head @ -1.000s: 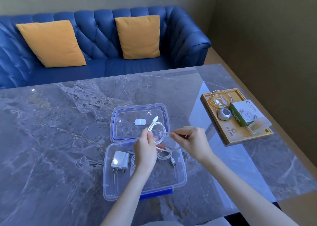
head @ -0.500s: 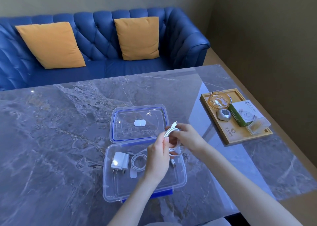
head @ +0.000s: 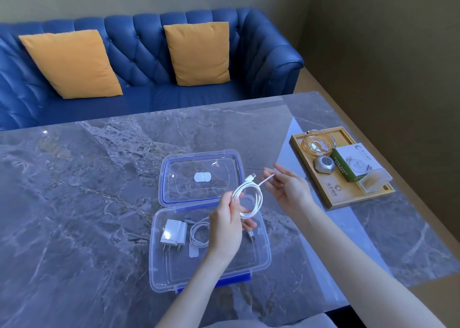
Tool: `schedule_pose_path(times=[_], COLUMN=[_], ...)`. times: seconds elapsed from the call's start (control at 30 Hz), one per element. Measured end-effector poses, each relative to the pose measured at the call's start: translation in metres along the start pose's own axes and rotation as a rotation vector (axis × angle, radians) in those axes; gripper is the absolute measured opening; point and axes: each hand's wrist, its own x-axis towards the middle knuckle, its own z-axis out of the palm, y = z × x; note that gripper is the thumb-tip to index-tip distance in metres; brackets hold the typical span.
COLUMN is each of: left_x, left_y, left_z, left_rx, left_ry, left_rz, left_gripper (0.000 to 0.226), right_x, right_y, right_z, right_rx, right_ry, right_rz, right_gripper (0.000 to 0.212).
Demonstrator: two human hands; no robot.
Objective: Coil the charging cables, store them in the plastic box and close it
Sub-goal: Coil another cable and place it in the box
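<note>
i hold the coil above the open box, left hand pinching its loops between thumb and fingers. my right hand pinches the loose end, other fingers spread. if my left pinch slackens, i think the stiff loops spring open; the dangling plug may catch the box wall.

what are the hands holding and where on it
Both hold one white cable. The left hand pinches its coiled loops at the left side; the right hand holds the loose end just behind the plug.
</note>
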Motion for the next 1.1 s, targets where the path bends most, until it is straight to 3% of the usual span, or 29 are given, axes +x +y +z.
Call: schedule_pose_path(times=[0.07,0.17,0.27,0.43,0.63,0.73,0.9,1.0,1.1], left_x=[0.001,0.003,0.009,0.02,0.024,0.023,0.017,0.012,0.009], left_y=[-0.002,-0.003,-0.004,-0.01,-0.005,-0.003,-0.003,-0.003,-0.003], left_z=[-0.002,-0.006,-0.01,-0.014,-0.017,-0.017,-0.011,-0.012,-0.013], left_rx=[-0.022,-0.055,-0.07,-0.064,-0.075,-0.056,0.07,0.112,0.163], left_ry=[0.013,0.036,0.048,0.055,0.044,0.035,0.005,-0.024,-0.068], left_rz=[-0.023,-0.061,-0.104,-0.169,-0.19,-0.174,-0.057,-0.012,0.025], left_gripper=[0.029,0.03,0.027,0.027,0.029,0.025,0.021,0.02,0.023], right_x=[0.004,0.002,-0.008,-0.026,-0.035,-0.033,-0.023,-0.024,-0.023], right_y=[-0.009,-0.019,-0.023,-0.027,-0.027,-0.025,-0.01,-0.008,-0.006], right_z=[-0.001,-0.003,-0.004,-0.009,-0.006,-0.007,-0.006,0.0,0.004], right_rx=[0.037,-0.052,-0.325,-0.784,-0.877,-1.006,-1.372,-1.29,-1.329], right_ry=[0.056,-0.049,-0.207,-0.417,-0.484,-0.479,-0.395,-0.341,-0.405], right_rz=[-0.044,-0.134,-0.199,-0.3,-0.287,-0.304,-0.506,-0.392,-0.26], right_gripper=[0.021,0.026,0.013,0.024,0.009,0.014,0.007,0.032,0.026])
